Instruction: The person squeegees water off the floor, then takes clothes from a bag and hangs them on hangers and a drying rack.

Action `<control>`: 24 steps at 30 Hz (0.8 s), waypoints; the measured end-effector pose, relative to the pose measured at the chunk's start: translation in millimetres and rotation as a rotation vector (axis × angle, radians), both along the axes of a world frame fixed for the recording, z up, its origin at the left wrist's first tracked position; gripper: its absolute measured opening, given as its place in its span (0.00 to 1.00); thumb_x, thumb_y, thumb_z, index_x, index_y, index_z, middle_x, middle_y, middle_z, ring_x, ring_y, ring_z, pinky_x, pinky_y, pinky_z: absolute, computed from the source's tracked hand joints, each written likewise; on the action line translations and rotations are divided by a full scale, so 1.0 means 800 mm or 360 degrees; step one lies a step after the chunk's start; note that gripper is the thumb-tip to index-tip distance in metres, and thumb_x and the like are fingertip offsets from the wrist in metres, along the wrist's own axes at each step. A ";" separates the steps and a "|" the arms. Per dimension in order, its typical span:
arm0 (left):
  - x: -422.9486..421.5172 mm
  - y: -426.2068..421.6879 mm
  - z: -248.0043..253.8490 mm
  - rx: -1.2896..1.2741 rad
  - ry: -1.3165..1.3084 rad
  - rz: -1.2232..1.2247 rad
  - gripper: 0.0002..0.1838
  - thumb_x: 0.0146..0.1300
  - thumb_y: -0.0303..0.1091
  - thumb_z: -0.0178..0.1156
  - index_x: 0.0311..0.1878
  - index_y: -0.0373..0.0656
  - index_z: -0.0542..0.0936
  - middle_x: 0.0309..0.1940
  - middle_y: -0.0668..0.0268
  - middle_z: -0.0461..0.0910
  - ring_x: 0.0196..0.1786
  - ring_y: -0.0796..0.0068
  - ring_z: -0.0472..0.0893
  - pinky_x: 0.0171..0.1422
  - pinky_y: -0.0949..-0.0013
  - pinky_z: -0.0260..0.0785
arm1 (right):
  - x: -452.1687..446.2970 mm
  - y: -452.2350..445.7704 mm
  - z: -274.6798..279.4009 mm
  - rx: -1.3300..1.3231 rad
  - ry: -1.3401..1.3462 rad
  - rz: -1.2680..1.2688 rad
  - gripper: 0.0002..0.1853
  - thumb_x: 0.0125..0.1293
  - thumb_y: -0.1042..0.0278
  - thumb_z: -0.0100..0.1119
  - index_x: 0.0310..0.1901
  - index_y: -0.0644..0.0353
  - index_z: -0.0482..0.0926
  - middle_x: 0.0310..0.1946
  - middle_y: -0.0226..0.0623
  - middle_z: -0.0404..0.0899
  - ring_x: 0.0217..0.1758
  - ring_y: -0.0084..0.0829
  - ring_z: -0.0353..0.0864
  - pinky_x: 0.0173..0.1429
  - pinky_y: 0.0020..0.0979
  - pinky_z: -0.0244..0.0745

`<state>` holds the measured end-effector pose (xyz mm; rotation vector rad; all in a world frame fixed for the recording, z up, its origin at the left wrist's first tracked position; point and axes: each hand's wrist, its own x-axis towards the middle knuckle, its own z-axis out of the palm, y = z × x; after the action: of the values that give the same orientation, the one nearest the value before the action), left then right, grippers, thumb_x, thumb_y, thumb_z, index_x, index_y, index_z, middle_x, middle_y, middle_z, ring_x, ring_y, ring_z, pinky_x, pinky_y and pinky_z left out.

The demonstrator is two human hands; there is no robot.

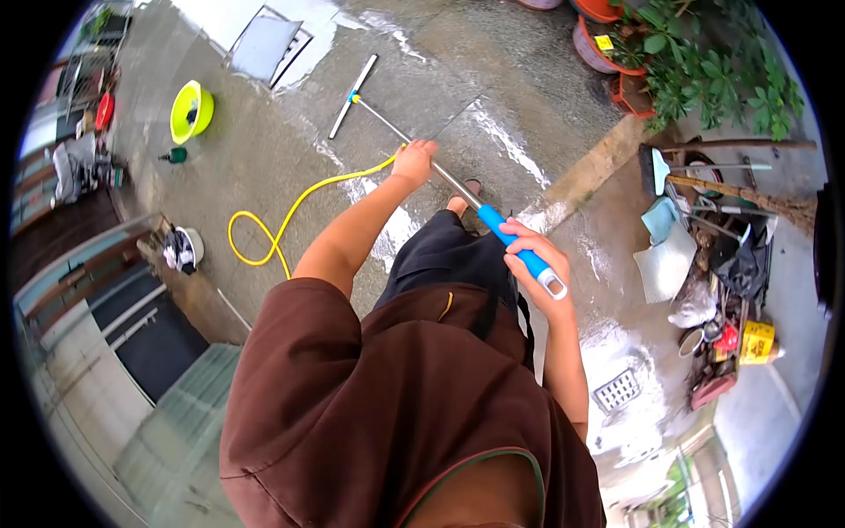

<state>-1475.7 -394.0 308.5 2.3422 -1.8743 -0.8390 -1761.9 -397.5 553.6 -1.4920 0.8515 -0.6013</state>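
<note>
A floor squeegee (354, 97) with a long metal pole and a blue grip lies across my front, its wide blade on the wet concrete ahead. My left hand (415, 162) is closed round the metal pole partway along. Further back, my right hand (539, 264) is wrapped round the blue grip near its looped end. A yellow hose (286, 220) curls over the floor and runs up to beside my left hand; whether the hand touches it cannot be made out.
A yellow-green basin (192, 113) and a dark green bottle (174, 156) stand on the left, with a white bucket (188, 249) nearer. Potted plants (607, 44) are at the upper right. Brooms, a dustpan (666, 264) and bags line the right wall. A floor drain (617, 391) lies at right.
</note>
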 end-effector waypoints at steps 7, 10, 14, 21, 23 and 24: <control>-0.152 0.082 0.046 0.0012 0.0191 -0.0175 0.16 0.52 0.38 0.64 0.46 0.60 0.81 0.48 0.69 0.80 0.59 0.62 0.75 0.59 0.52 0.66 | -0.130 0.090 0.081 -0.0019 0.0277 -0.0016 0.05 0.57 0.79 0.61 0.36 0.63 0.78 0.51 0.49 0.81 0.64 0.49 0.74 0.66 0.44 0.66; -0.223 0.087 0.087 -0.0117 0.0431 -0.0179 0.17 0.52 0.35 0.64 0.47 0.61 0.80 0.42 0.70 0.79 0.56 0.65 0.75 0.56 0.53 0.62 | -0.169 0.125 0.141 -0.0143 0.0474 -0.0062 0.05 0.56 0.79 0.60 0.35 0.64 0.77 0.51 0.52 0.80 0.64 0.51 0.73 0.68 0.47 0.64; -0.287 0.091 0.104 -0.0383 0.0660 -0.0280 0.16 0.49 0.35 0.65 0.44 0.60 0.81 0.42 0.71 0.80 0.54 0.64 0.76 0.54 0.51 0.64 | -0.192 0.172 0.207 -0.0384 0.0724 0.0129 0.06 0.64 0.72 0.58 0.39 0.63 0.74 0.55 0.53 0.76 0.66 0.53 0.69 0.70 0.51 0.59; -0.267 0.125 0.161 -0.0751 0.0646 -0.0356 0.05 0.49 0.38 0.65 0.30 0.57 0.79 0.30 0.74 0.79 0.45 0.70 0.79 0.59 0.50 0.59 | -0.147 0.218 0.275 -0.0877 0.0811 0.0503 0.08 0.63 0.69 0.60 0.36 0.63 0.73 0.47 0.55 0.80 0.59 0.58 0.75 0.65 0.55 0.67; -0.225 0.157 0.175 -0.0933 0.0585 -0.0159 0.06 0.50 0.38 0.66 0.32 0.54 0.79 0.33 0.72 0.79 0.49 0.68 0.77 0.60 0.49 0.60 | -0.125 0.240 0.279 -0.0957 0.0644 0.0458 0.09 0.64 0.66 0.60 0.35 0.62 0.72 0.46 0.54 0.80 0.59 0.59 0.75 0.65 0.56 0.67; -0.201 0.172 0.175 -0.1016 0.0530 -0.0049 0.07 0.51 0.38 0.66 0.32 0.54 0.79 0.33 0.71 0.78 0.50 0.67 0.76 0.60 0.50 0.61 | -0.111 0.245 0.277 -0.0970 0.0631 0.0533 0.09 0.63 0.67 0.60 0.36 0.62 0.72 0.45 0.53 0.80 0.59 0.60 0.75 0.65 0.56 0.66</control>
<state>-1636.5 -256.2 448.8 1.6819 -1.7071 -0.4861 -1850.4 -201.3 775.1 -2.3081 0.7159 -0.3245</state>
